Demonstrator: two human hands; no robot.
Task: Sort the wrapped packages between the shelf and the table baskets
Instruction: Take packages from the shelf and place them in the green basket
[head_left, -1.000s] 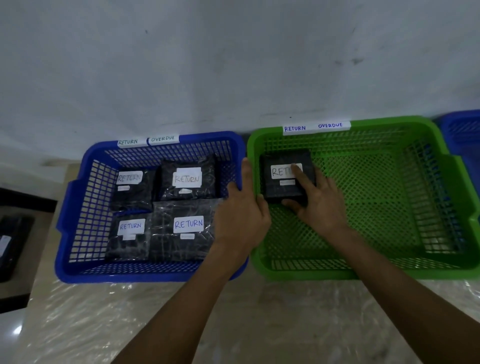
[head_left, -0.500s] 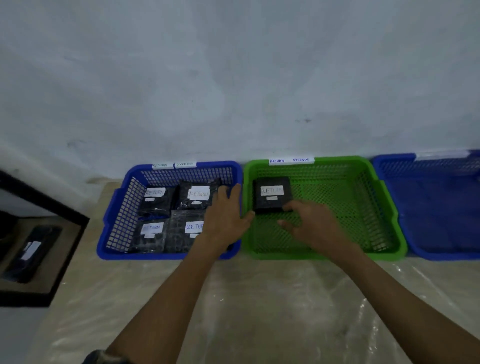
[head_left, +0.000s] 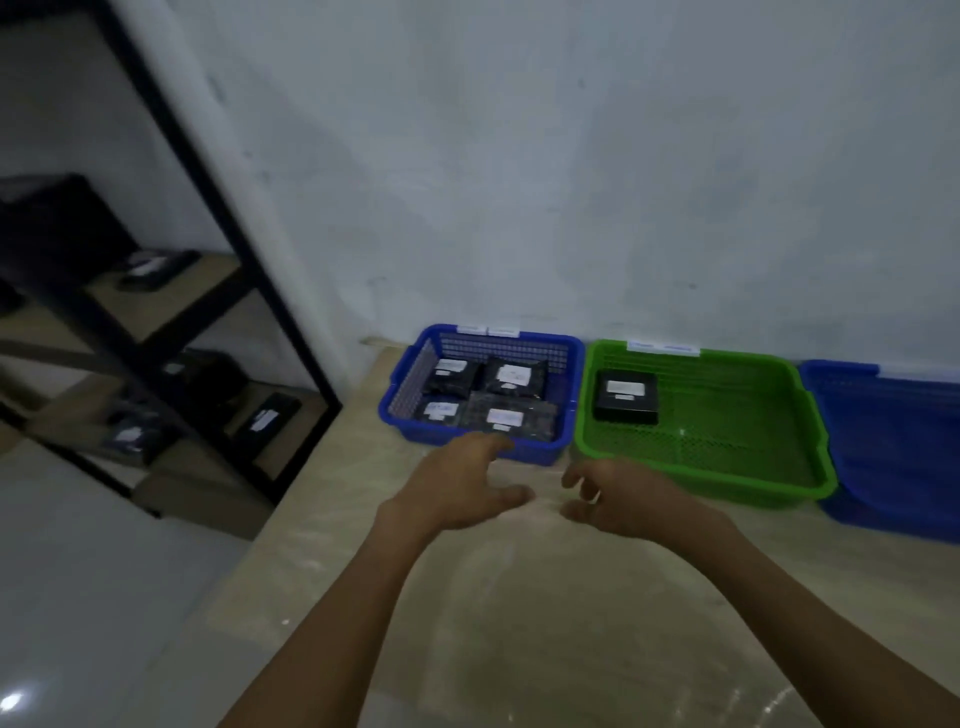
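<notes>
The black wrapped package (head_left: 626, 396) lies flat, white label up, in the far left corner of the green basket (head_left: 727, 421); it looks nearly square, sides parallel to the walls. Beside it, a blue basket (head_left: 408, 400) holds four labelled packages (head_left: 511, 376). The left hand (head_left: 457, 493) and right hand (head_left: 618, 499) hover empty, fingers loose, over the desk (head_left: 519, 623). A shelf (head_left: 231, 223) stands left.

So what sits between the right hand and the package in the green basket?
Only the near wall of the green basket and its bare mesh floor, as the head view shows. The right hand holds nothing; the package lies untouched.
</notes>
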